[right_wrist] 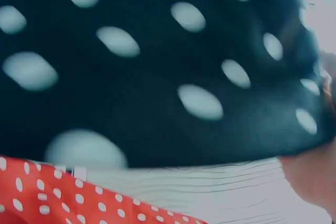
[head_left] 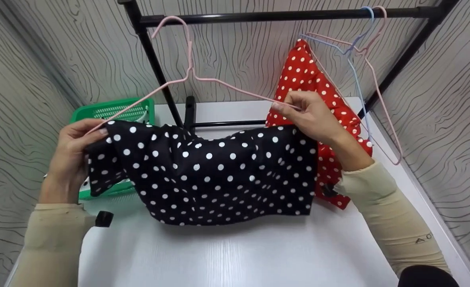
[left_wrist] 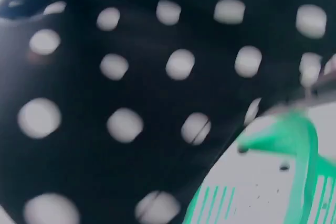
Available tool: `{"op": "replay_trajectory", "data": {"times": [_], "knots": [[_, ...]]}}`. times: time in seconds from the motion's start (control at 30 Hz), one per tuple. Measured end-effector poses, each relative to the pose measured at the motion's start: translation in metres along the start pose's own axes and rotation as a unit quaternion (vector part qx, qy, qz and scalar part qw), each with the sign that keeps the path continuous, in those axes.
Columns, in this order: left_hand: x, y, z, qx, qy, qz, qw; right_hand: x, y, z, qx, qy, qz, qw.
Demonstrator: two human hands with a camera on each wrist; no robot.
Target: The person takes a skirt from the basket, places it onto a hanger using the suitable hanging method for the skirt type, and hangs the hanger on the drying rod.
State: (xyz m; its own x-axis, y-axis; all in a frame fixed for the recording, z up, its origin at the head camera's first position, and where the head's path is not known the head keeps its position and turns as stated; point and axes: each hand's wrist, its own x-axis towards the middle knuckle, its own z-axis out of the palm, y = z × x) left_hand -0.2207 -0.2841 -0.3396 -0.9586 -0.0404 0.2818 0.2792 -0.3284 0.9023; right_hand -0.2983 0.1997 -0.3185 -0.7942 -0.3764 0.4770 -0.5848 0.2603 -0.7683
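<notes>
A pink clothes hanger (head_left: pixel 190 59) spans between my two hands, its hook overlapping the black rail in the head view. Black cloth with white polka dots (head_left: pixel 215 179) drapes below the hanger's arms and nearly fills both wrist views. My left hand (head_left: pixel 69 145) pinches the hanger's left end together with the cloth's upper corner. Near the other end, my right hand (head_left: pixel 312 115) pinches the hanger's right arm between thumb and fingers, at the cloth's top right corner. The hanger's bottom bar is hidden behind the cloth.
The black rack rail (head_left: pixel 259 16) crosses the top. At its right hang a blue hanger (head_left: pixel 356 75) and another pink hanger (head_left: pixel 382 103), with red polka-dot cloth (head_left: pixel 306 75) behind my right hand. A green basket (head_left: pixel 151 109) stands on the white table (head_left: pixel 219 259) behind my left hand.
</notes>
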Motion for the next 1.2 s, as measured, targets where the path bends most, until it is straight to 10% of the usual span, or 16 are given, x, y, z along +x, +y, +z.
{"op": "replay_trajectory", "data": {"times": [0.2, 0.37, 0.5, 0.77, 1.0, 1.13, 1.2], "knots": [[-0.001, -0.007, -0.008, 0.15, 0.002, -0.079, 0.9856, -0.007, -0.014, 0.001, 0.0, 0.039, 0.007, 0.999], [-0.005, -0.017, -0.001, 0.286, 0.0, -0.144, 0.9473, -0.009, -0.018, 0.001, 0.001, 0.095, -0.016, 0.995], [-0.004, -0.023, -0.001, 0.361, 0.024, -0.135, 0.9226, -0.009, -0.012, -0.006, -0.031, 0.153, -0.019, 0.988], [-0.005, -0.011, -0.035, 0.393, -0.034, -0.13, 0.9098, -0.02, -0.018, -0.033, -0.068, 0.228, -0.012, 0.971], [-0.005, -0.018, -0.021, 0.451, -0.008, -0.036, 0.8918, -0.021, -0.027, -0.035, -0.041, 0.225, -0.038, 0.973], [-0.002, -0.024, -0.002, 0.449, 0.015, 0.076, 0.8899, -0.021, -0.038, -0.029, -0.033, 0.227, -0.035, 0.973], [0.002, -0.029, 0.01, 0.477, 0.019, 0.171, 0.8618, -0.021, -0.045, -0.026, -0.027, 0.228, -0.035, 0.973]]}}
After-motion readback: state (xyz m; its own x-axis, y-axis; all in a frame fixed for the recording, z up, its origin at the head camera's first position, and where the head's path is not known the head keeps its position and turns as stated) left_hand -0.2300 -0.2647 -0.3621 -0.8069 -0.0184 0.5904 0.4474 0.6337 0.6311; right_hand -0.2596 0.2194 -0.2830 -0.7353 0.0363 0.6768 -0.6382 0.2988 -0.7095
